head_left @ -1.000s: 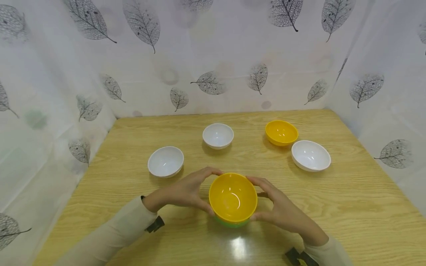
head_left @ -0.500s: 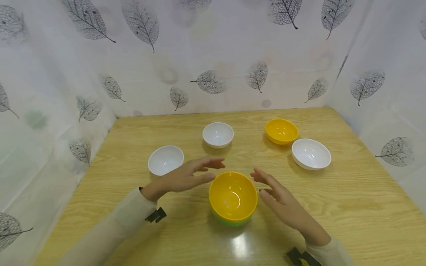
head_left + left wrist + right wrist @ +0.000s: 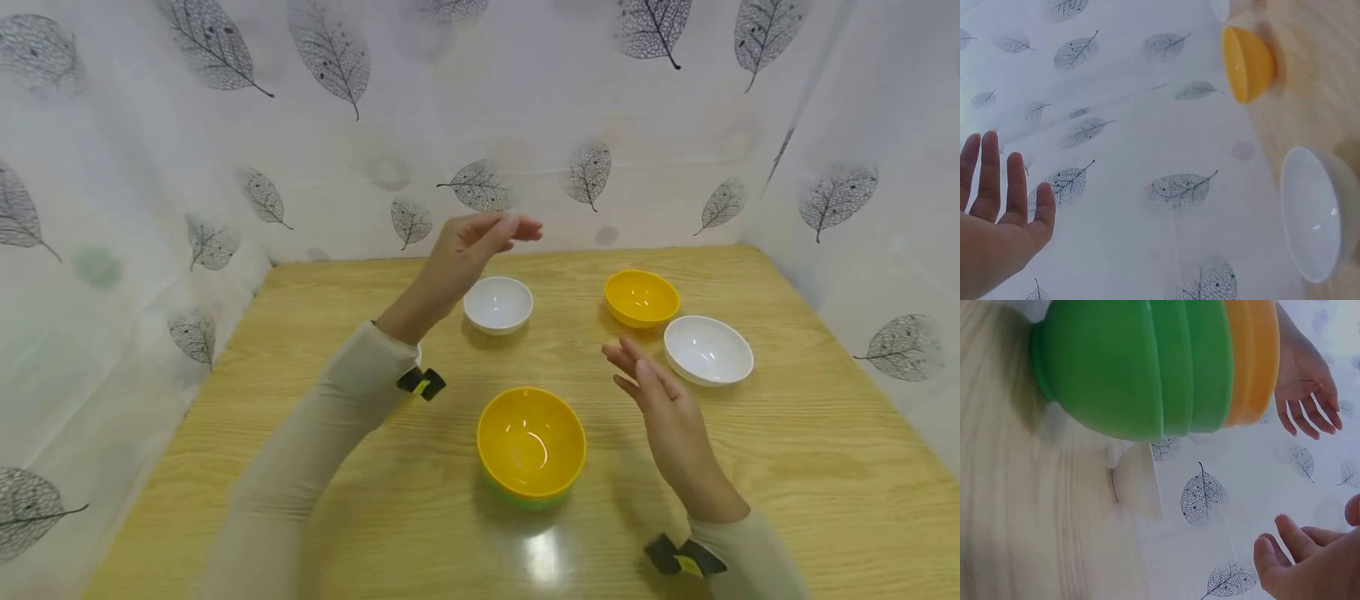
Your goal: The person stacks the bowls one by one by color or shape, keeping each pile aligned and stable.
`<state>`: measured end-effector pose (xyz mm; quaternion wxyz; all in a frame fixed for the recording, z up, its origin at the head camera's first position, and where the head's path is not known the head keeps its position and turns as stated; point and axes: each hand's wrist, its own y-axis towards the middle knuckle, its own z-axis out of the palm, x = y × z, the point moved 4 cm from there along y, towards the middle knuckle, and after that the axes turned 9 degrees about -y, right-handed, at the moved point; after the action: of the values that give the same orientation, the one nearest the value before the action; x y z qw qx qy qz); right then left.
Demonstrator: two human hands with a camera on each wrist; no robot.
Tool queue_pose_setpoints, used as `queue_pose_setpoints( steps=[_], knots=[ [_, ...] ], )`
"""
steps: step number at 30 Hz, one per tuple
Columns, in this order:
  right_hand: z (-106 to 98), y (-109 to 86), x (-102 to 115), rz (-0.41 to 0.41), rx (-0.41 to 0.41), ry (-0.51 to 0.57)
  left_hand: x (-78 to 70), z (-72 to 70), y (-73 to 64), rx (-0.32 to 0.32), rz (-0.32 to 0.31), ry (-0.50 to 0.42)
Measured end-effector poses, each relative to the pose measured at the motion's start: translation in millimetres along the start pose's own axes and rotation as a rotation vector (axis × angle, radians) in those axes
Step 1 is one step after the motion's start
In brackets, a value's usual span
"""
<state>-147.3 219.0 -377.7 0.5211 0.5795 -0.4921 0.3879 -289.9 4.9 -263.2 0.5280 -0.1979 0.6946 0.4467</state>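
Observation:
A stack of nested bowls stands upright near the front middle of the table. Yellow bowls (image 3: 1260, 362) form its top, over green bowls (image 3: 1104, 369) seen side-on in the right wrist view. My left hand (image 3: 467, 260) is raised in the air beyond the stack, fingers extended, holding nothing. Just below it in the head view sits a white bowl (image 3: 498, 308). To the right of the stack hovers my right hand (image 3: 671, 417), empty, fingers loosely extended. Closest to its fingertips is another white bowl (image 3: 707, 353), with a single yellow bowl (image 3: 641, 298) behind it.
My left sleeve hides most of a further white bowl (image 3: 418, 356), leaving a sliver of rim. The wooden table (image 3: 810, 450) ends at a white leaf-print curtain (image 3: 517, 108), which also hangs along both sides.
Both hands have let go of the stack, which stays in place. My left hand has risen and moved far toward the back; my right hand has drawn off to the right.

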Motion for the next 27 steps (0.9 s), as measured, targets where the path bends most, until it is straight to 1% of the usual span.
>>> queue_pose_setpoints(
  steps=[2,4,5,7,10,12,14,16,18,19,21,22,24,27],
  knots=[
    [-4,4.6,2,0.006,-0.054,0.129,-2.1,6.6,15.1,-0.044,-0.001,-0.041],
    [-9,10.3,5,0.035,-0.098,0.238,-1.2,14.1,28.9,-0.081,-0.015,-0.084],
    [-12,14.0,7,0.060,-0.117,0.279,-0.1,18.3,35.2,-0.096,-0.031,-0.120],
    [-19,22.2,11,0.124,-0.148,0.375,3.0,26.8,46.9,-0.129,-0.068,-0.221],
    [-30,34.9,16,0.192,-0.140,0.438,14.6,37.2,62.1,-0.191,-0.149,-0.410],
    [-37,43.8,16,0.227,-0.131,0.441,26.5,41.3,70.3,-0.256,-0.216,-0.535],
    [-47,52.6,14,0.258,-0.131,0.435,41.6,43.7,76.5,-0.337,-0.284,-0.630],
    [-56,62.4,10,0.310,-0.151,0.467,56.4,46.3,79.9,-0.440,-0.362,-0.707],
    [-65,71.5,7,0.363,-0.172,0.516,70.6,49.9,81.0,-0.543,-0.436,-0.761],
    [-70,75.8,5,0.382,-0.173,0.534,77.2,52.0,80.7,-0.586,-0.469,-0.777],
    [-77,83.8,2,0.421,-0.164,0.563,88.8,56.8,78.8,-0.651,-0.532,-0.796],
    [-79,87.5,1,0.441,-0.155,0.570,94.0,59.0,77.3,-0.671,-0.563,-0.798],
    [-84,95.1,-3,0.480,-0.133,0.575,104.0,62.9,73.8,-0.690,-0.620,-0.809],
    [-87,106.0,-8,0.550,-0.106,0.604,116.2,67.5,67.6,-0.683,-0.702,-0.813]
  ],
)
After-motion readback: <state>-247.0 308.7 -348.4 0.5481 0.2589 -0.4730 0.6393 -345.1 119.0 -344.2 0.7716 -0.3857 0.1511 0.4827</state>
